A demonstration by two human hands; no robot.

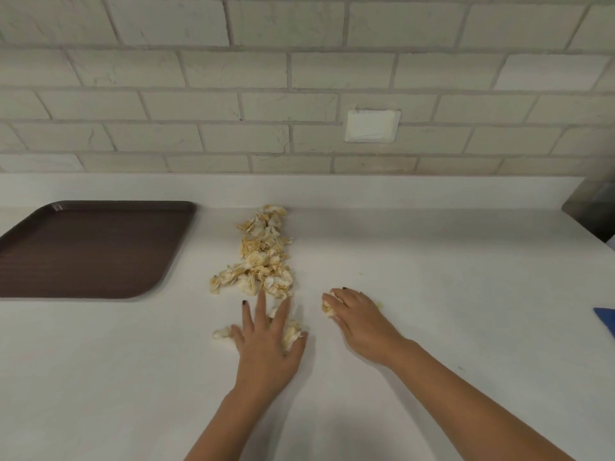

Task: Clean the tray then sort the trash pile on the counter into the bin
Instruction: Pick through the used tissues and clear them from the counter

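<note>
A dark brown tray (90,247) lies bare on the white counter at the left. A long pile of crumpled, yellow-stained paper scraps (263,251) runs down the counter's middle. My left hand (269,341) lies flat with fingers spread on the pile's near end, and scraps (293,332) show beside and under it. To the right of the pile, my right hand (357,319) has its fingers curled over a small wad of scraps (327,307).
The white counter (432,261) meets a pale brick wall with a white cover plate (371,126). A dark object (592,207) stands at the far right edge, and a blue corner (605,319) pokes in below it.
</note>
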